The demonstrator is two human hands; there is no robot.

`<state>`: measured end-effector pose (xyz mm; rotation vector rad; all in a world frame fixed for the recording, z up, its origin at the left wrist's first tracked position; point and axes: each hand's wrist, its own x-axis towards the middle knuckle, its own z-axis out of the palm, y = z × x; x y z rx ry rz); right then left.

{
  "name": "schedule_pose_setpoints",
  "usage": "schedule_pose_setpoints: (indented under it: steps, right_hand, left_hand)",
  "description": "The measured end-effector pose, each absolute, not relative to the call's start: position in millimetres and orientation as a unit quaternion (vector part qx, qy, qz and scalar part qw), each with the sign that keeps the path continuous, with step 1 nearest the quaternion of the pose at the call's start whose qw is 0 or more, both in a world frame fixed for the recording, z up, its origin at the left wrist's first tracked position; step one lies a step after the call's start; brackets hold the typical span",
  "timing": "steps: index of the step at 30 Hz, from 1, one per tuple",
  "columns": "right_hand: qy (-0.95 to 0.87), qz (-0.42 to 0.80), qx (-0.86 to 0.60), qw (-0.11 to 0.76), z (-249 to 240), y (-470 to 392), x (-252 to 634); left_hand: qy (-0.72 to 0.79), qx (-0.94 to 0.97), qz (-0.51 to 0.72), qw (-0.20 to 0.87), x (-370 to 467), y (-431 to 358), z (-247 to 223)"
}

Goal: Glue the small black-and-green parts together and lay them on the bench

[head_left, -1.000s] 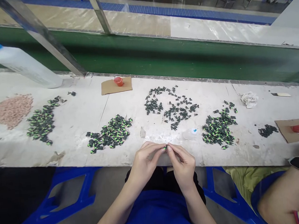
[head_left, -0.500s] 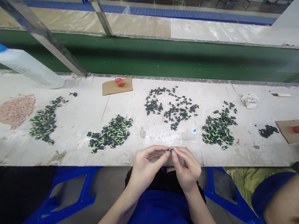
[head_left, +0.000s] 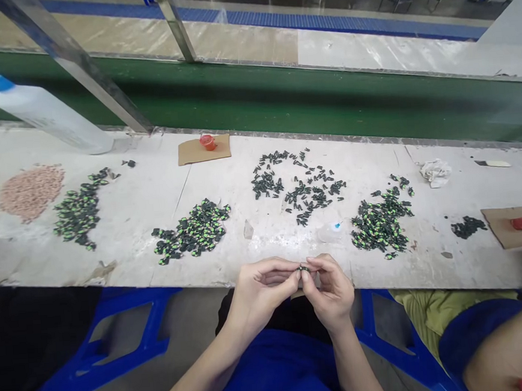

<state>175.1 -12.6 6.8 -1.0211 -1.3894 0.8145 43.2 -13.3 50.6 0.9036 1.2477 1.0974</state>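
Observation:
Between my fingertips is a small dark part with green on it (head_left: 303, 268), mostly covered by the fingers. My left hand (head_left: 266, 288) pinches it from the left, with thumb and fingers closed. From the other side my right hand (head_left: 330, 289) grips it the same way. Both hands hover at the table's front edge. Just beyond them lies a small clear bottle with a blue tip (head_left: 331, 232). A heap of black-and-green parts (head_left: 194, 229) lies to the left, and a similar heap (head_left: 383, 222) to the right. Small black pieces (head_left: 308, 195) are scattered farther back.
On the white table (head_left: 129, 248) are a pink heap (head_left: 32, 192), a large white bottle (head_left: 51, 118), a red cup (head_left: 207, 142) on cardboard, crumpled tissue (head_left: 436, 172) and a brush (head_left: 493, 164). A co-worker's arm (head_left: 510, 344) is at right. A green barrier (head_left: 245, 103) runs behind.
Both my hands have shifted slightly down and to the right, with the small part still between them. The co-worker's forearm at right has moved a little.

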Motion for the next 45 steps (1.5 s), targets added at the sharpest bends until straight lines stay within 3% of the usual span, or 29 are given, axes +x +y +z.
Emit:
schedule_pose_setpoints:
  steps: [9,15,23,26,36,42,45]
  right_hand:
    - [-0.586,0.365,-0.461,0.558,0.4,-11.5,189.5]
    - [-0.599,0.265,-0.549,0.519,-5.0,-8.2,227.1]
    - [-0.627,0.008,-0.630,0.458,-4.2,24.3,270.6]
    - [-0.657,-0.040,-0.619,0.429,-4.4,29.2,262.5]
    - [-0.678,0.083,-0.605,0.410,-9.3,38.4,220.1]
    - [-0.564,0.318,-0.566,0.511,-4.4,28.2,218.7]
    - [-0.501,0.410,-0.557,0.520,-7.0,24.0,219.5]
  left_hand:
    - [0.543,0.474,0.474,0.506,57.6,-15.6,39.7]
    - [0.532,0.552,0.423,0.483,54.5,-6.5,27.8]
    - [0.683,0.621,0.380,0.065,-34.2,31.8,8.1]
    - [0.690,0.631,0.353,0.011,-58.5,49.6,0.1]
    - [0.738,0.606,0.296,-0.016,-60.1,74.7,-14.6]
    - [0.640,0.678,0.359,0.051,-40.4,55.5,-11.5]
    - [0.563,0.736,0.356,0.121,-19.5,33.8,-11.1]
